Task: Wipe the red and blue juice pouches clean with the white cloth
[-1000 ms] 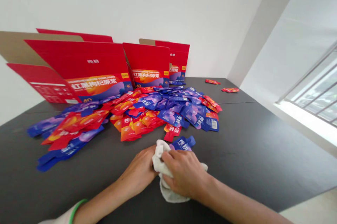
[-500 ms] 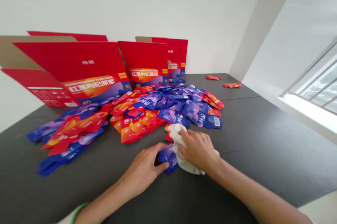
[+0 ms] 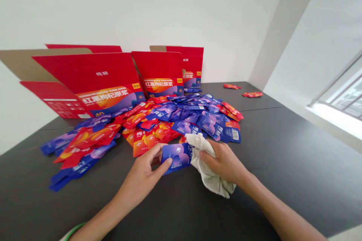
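A blue-purple sachet [image 3: 177,156] is pinched at its left end by my left hand [image 3: 148,171], thumb on its printed face. My right hand [image 3: 224,161] grips a crumpled white cloth [image 3: 210,177] that covers the sachet's right end. Whether my right fingers also hold the sachet through the cloth is hidden. Just beyond both hands spreads a heap of blue sachets [image 3: 210,122] and red-orange sachets [image 3: 144,141]. To the left lies a smaller overlapping bunch, with red sachets [image 3: 93,137] on top of blue ones [image 3: 77,167].
Open red cartons stand along the wall: a large one [image 3: 93,71] at left, another [image 3: 161,69] in the middle, and one [image 3: 195,65] behind it. Two red sachets [image 3: 252,94] lie apart on the dark table [image 3: 271,150] at far right. A barred window [image 3: 347,97] is at right.
The sachet has come up and turned its printed face towards me, more of it now showing. My left hand has shifted left, and my right hand and the cloth slightly right.
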